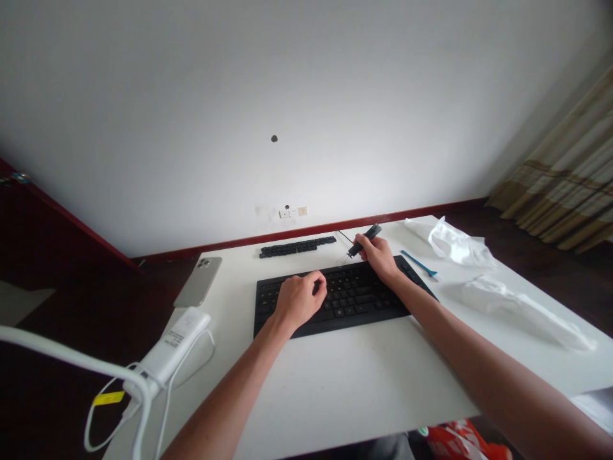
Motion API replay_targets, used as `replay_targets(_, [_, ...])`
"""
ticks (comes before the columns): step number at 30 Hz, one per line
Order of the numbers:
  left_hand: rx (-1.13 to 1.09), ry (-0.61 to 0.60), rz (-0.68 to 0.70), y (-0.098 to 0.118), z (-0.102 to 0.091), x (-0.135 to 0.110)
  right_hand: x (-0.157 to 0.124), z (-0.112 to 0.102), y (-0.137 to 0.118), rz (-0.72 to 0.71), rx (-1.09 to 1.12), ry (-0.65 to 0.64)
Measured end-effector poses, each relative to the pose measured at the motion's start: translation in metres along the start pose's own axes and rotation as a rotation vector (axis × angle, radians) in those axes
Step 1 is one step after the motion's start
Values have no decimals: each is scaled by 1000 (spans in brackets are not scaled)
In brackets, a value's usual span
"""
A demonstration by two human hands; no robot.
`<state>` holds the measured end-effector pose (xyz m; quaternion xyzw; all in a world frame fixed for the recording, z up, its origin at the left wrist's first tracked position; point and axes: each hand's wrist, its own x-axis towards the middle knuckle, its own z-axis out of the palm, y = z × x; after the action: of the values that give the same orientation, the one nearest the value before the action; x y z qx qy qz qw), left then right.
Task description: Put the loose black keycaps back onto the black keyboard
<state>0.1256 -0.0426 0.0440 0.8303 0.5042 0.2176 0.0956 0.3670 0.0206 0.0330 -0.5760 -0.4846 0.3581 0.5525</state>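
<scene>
A black keyboard [357, 300] lies flat in the middle of the white table [364, 377]. My left hand [299, 299] rests on its left half, fingers curled in a pinch over the keys; whatever it pinches is too small to see. My right hand [380, 255] hovers above the keyboard's far edge, closed around a slim dark tool [364, 241] whose thin tip points down and left. Beyond the keyboard lies a row of loose black keycaps [297, 246].
A phone [198, 281] lies face down at the table's left. A white power bank [175, 345] with white cables sits at the front left corner. A blue stick tool [419, 262] and crumpled white plastic bags [460, 246] lie to the right. A curtain [565, 185] hangs far right.
</scene>
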Motion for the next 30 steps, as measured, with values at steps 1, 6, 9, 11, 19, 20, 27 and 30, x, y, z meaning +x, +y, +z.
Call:
replay_targets(1, [-2,0,1,0,0,0,0,0,0,1,-1,0])
replay_targets(6, [-10,-4,-1,0,-1,-1,-1,0,-2,-4,-10,-1])
replay_targets(9, [-7,-12,-3,1,-1,0,-1,-1,-2,-10,-12,0])
replay_targets(11, [-5,-14,-5,1,-1,0,-1,-1,-1,-14,-11,-1])
replay_targets(19, [8,4,-4,1,0,0,2,0,3,-14,-2,-10])
replay_targets(20, [11,4,-7,1,0,0,2,0,3,-16,-3,-11])
replay_targets(27, [-2,-9,-13,1,0,1,2,0,4,-15,2,-7])
replay_targets(30, [-8,-2,-5,0,0,1,2,0,3,-12,2,-8])
